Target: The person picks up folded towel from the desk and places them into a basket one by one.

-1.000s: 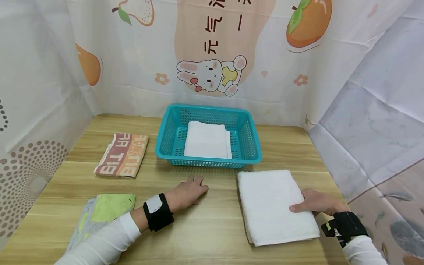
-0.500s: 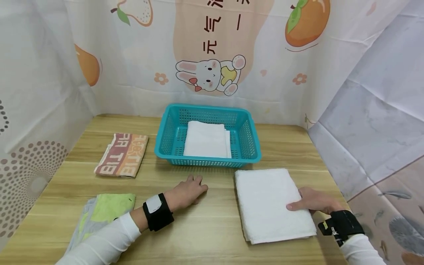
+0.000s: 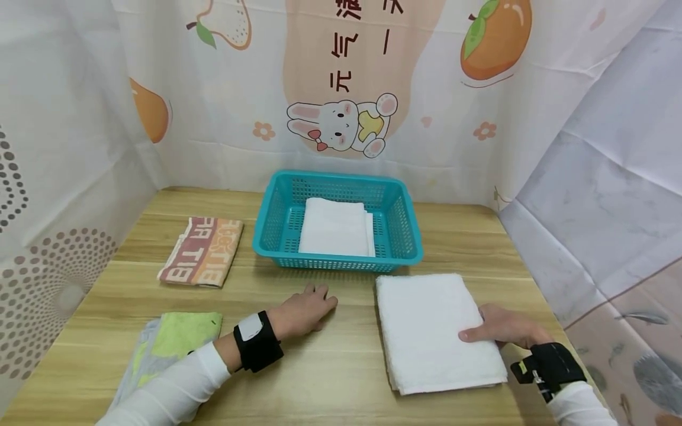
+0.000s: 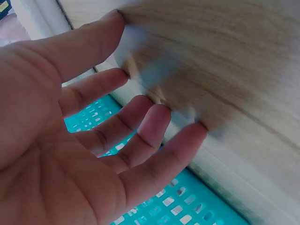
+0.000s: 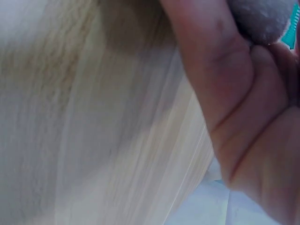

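Observation:
A folded white towel (image 3: 434, 337) lies at the right of the wooden table. My right hand (image 3: 506, 326) grips its right edge, thumb on top and fingers beneath; in the right wrist view the hand (image 5: 248, 103) curls round the towel's edge (image 5: 262, 18). My left hand (image 3: 301, 312) rests on the table in front of the basket, holding nothing. Seen from the left wrist, the fingertips of that hand (image 4: 108, 126) touch the wood, fingers loosely bent and spread. Another folded white cloth (image 3: 333, 228) lies inside the teal basket (image 3: 341, 261).
A red and orange patterned cloth (image 3: 202, 251) lies folded at the back left. Nearer, a green and grey cloth (image 3: 183, 334) is partly under the left sleeve (image 3: 170, 384). A printed curtain (image 3: 224, 106) hangs behind the table.
My right hand and the white towel have shifted slightly to the left. The left hand keeps its place on the table, and the head view has tilted a little.

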`<state>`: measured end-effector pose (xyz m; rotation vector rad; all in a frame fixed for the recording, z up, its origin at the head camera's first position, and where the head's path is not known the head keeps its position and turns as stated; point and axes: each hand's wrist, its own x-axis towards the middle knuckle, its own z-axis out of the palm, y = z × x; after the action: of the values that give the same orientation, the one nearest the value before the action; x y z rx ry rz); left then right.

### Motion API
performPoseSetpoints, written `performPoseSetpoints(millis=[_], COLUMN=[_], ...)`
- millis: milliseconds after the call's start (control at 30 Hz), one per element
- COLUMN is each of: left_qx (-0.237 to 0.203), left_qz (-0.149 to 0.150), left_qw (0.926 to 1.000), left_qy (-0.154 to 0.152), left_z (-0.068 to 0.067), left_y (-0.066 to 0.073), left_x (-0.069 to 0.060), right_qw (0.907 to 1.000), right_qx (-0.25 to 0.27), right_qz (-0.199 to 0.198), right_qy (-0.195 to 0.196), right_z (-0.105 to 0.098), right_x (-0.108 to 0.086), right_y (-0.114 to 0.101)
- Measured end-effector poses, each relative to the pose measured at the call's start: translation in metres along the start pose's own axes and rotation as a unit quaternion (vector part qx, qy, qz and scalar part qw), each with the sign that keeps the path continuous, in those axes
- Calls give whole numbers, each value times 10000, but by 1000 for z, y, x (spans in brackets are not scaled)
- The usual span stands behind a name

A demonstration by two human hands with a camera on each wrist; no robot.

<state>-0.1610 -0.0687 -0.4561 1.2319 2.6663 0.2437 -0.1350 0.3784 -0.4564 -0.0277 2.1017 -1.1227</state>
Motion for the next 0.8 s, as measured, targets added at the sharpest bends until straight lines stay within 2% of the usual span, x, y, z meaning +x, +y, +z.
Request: performPoseSetpoints(millis=[367,467,567,667,800], left_qx=[-115,-521,-1298,-2054,-2527], left_qz=[-133,-183,-284,-434,-531], left_qw=[9997,9981,9901,9764,9656], left_qy=[-142,-286,-463,-504,-314], left_z=[-2,-3,-4,-4,-3], left_y=[2,0,-3,-6,-9], left_x=[1,1,1,3,4], right_qw=[9995,9997,9996,9997,9999], right_qx=[278,232,231,198,110], right_qz=[-91,-97,-121,-128,-93], right_qy=[-90,-45,-49,-26,61], right_z=[8,9,11,12,14], right_x=[3,3,4,5,6], right_y=[-5,-6,-8,-9,-11])
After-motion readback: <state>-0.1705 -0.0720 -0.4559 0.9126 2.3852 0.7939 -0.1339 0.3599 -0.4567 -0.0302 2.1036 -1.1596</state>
